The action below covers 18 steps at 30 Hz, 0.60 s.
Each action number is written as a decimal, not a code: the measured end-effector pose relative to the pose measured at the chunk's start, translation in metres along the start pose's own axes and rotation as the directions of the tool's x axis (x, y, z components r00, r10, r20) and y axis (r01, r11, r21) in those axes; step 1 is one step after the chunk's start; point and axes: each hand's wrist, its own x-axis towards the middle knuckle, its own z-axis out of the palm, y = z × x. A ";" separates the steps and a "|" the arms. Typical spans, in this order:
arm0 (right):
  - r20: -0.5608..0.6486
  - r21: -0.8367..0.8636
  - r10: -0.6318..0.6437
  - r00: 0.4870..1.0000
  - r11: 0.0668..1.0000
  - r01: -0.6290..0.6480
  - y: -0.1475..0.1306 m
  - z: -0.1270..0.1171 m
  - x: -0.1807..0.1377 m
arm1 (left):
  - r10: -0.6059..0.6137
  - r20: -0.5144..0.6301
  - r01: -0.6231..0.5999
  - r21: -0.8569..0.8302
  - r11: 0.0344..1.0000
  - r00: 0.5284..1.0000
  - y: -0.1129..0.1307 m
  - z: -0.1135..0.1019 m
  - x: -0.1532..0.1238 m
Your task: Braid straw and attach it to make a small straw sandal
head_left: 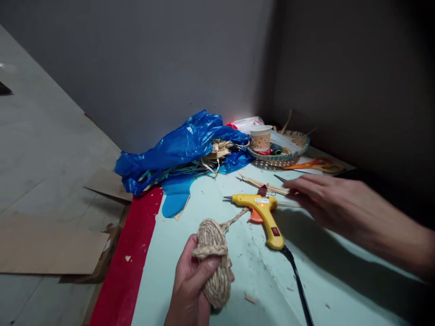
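Observation:
My left hand [190, 278] grips a small slipper of braided straw [214, 271]: an oval coiled sole with a strap across it, the thumb pressed on its face. A braided cord [239, 216] runs from its top edge towards the yellow hot glue gun [256, 202]. The gun lies on its side, nozzle to the left, right of the slipper. Beyond it, my right hand [316, 197] has its fingers closed above a bundle of straw strands [263, 184]. From these fingers sticks a thin dark pointed tool [280, 178]; most of it is hidden.
A blue plastic bag [180, 140] with straw lies at the back left. Back right stands a woven basket [297, 144] with a paper cup [260, 137], and orange-handled scissors [316, 164] beside it. The gun's black cord [299, 280] crosses the front. Walls rise behind; cardboard [50, 244] lies left.

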 end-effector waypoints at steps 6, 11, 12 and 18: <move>0.275 0.307 -0.064 0.959 0.951 -0.025 -0.083 0.027 0.002 | -0.006 0.003 0.006 0.060 0.998 1.000 -0.006 0.003 -0.005; 0.354 0.386 -0.043 0.934 0.916 -0.104 -0.088 0.037 -0.004 | -0.044 -0.048 0.049 0.110 0.993 0.998 -0.010 0.009 -0.012; 0.354 0.390 -0.038 0.935 0.914 -0.110 -0.087 0.039 -0.004 | -0.035 -0.059 0.041 0.104 0.994 0.998 -0.011 0.011 -0.013; 0.384 0.387 -0.014 0.923 0.910 -0.147 -0.089 0.039 -0.007 | -0.043 -0.094 0.054 0.120 0.991 0.995 -0.009 0.018 -0.017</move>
